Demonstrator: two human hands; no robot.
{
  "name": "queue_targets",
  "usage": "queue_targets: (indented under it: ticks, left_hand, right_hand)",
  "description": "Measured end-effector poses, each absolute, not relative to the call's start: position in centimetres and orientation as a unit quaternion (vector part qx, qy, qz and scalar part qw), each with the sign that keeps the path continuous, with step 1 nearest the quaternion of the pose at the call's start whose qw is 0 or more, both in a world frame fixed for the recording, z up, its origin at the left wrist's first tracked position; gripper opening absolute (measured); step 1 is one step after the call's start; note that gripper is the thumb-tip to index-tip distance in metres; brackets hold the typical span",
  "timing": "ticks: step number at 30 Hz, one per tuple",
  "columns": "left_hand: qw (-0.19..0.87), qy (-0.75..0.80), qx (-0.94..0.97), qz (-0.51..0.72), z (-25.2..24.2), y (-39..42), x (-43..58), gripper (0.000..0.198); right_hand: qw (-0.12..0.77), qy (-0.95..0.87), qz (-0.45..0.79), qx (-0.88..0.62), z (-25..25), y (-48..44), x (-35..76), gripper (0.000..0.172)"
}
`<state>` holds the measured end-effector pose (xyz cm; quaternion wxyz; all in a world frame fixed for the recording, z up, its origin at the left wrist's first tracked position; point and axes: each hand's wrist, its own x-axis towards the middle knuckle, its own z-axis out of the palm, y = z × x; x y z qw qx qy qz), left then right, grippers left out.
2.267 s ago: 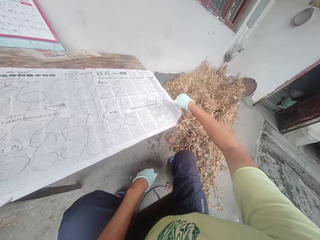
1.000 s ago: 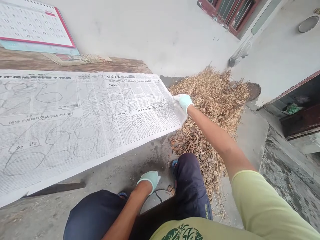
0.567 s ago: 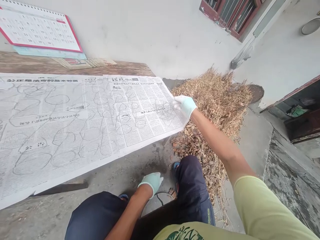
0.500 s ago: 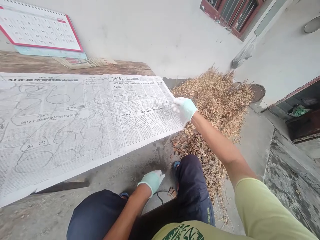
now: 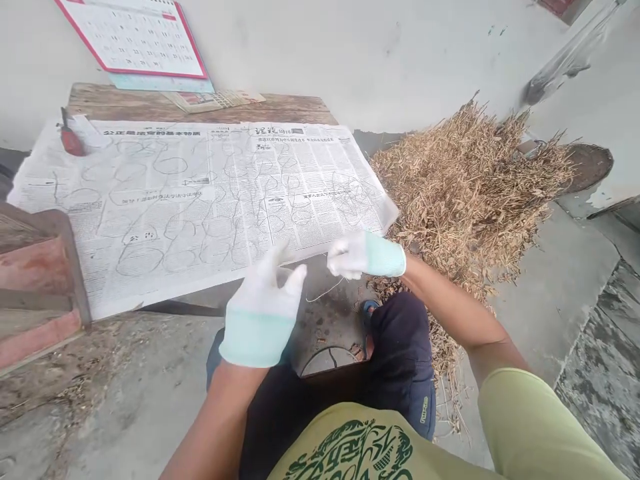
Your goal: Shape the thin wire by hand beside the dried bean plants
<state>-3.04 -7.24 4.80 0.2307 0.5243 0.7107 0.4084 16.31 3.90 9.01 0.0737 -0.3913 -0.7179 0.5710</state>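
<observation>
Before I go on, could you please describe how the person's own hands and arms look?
The left hand and the right hand wear matching gloves, white over the fingers and pale mint-green toward the wrist. Both forearms are bare. A short yellow-green sleeve ends near the right elbow; the left sleeve is out of view.

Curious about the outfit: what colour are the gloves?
The gloves are white with pale green cuffs; head view.

Matt, cloth-like gloves (image 5: 257,333) covered the fingers (image 5: 296,280); a smooth-looking strand (image 5: 327,293) hung at the right fingertips (image 5: 336,265). Just beyond them lay matt newspaper (image 5: 200,160); farther, the tabletop (image 5: 299,109) was rough, worn wood. Right of the fingers rose coarse, dry straw (image 5: 465,173); below them, rough concrete floor (image 5: 325,317).
</observation>
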Motion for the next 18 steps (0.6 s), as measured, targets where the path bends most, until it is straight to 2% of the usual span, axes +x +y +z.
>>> queue_targets:
  ticks: [3, 5, 7, 10, 13, 18]
  left_hand:
    - [0.305, 0.700, 0.538, 0.358, 4.3, -6.1, -2.6, 0.033]
    - [0.351, 0.696, 0.503, 0.373, 4.1, -6.0, -2.4, 0.026]
    - [0.373, 0.694, 0.456, 0.414, 4.1, -5.9, -2.4, 0.029]
    - [0.387, 0.654, 0.408, 0.506, 4.2, -5.3, -2.6, 0.035]
    - [0.388, 0.607, 0.381, 0.579, 4.2, -3.8, -2.8, 0.039]
    - [0.417, 0.553, 0.336, 0.638, 4.0, -1.1, -2.4, 0.043]
  right_hand:
    - [0.047, -0.731, 0.586, -0.348, 8.3, 3.8, 16.0, 0.012]
    - [0.062, -0.722, 0.600, -0.337, 7.5, 4.2, 16.0, 0.013]
    - [0.108, -0.702, 0.626, -0.321, 6.6, 4.8, 16.1, 0.019]
    - [0.231, -0.638, 0.672, -0.297, 5.2, 5.8, 16.2, 0.033]
    - [0.326, -0.580, 0.685, -0.297, 3.9, 6.5, 16.2, 0.037]
    - [0.314, -0.632, 0.671, -0.228, 2.7, 6.4, 15.9, 0.033]
